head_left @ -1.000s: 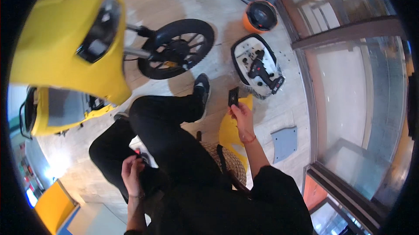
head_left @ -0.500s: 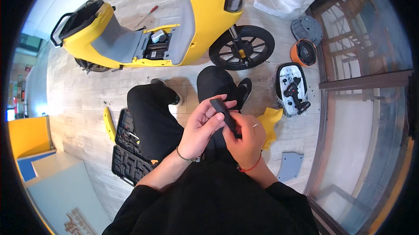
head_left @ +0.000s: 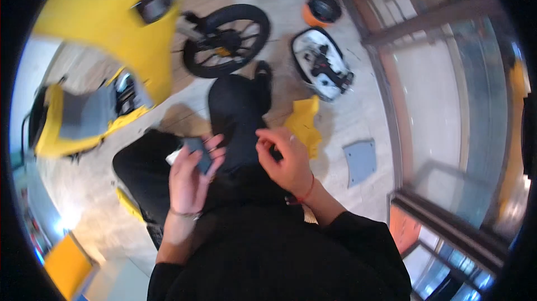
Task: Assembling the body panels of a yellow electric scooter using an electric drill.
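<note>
A small dark block-like piece [head_left: 200, 156] is in my left hand [head_left: 187, 180], pinched between thumb and fingers above my lap. Motion blur hides what exactly it is. My right hand [head_left: 288, 161] hovers apart from it, to the right over my thigh. Its fingers are loosely curled with a gap between them, and I see nothing held there. A yellow sheet-like part [head_left: 304, 125] lies on the floor just beyond the right hand.
The yellow scooter [head_left: 106, 21] stands ahead at left, its front wheel [head_left: 226, 41] turned toward me. A cordless drill [head_left: 324, 69] rests in a white-lined shell [head_left: 305, 49]. Nearby are an orange bowl-shaped part [head_left: 318, 18], a grey panel [head_left: 359, 162] and a glass door [head_left: 436, 88].
My view has swung right, blurring the picture. My right hand has let go of the dark piece and the hands have parted; the left keeps the piece.
</note>
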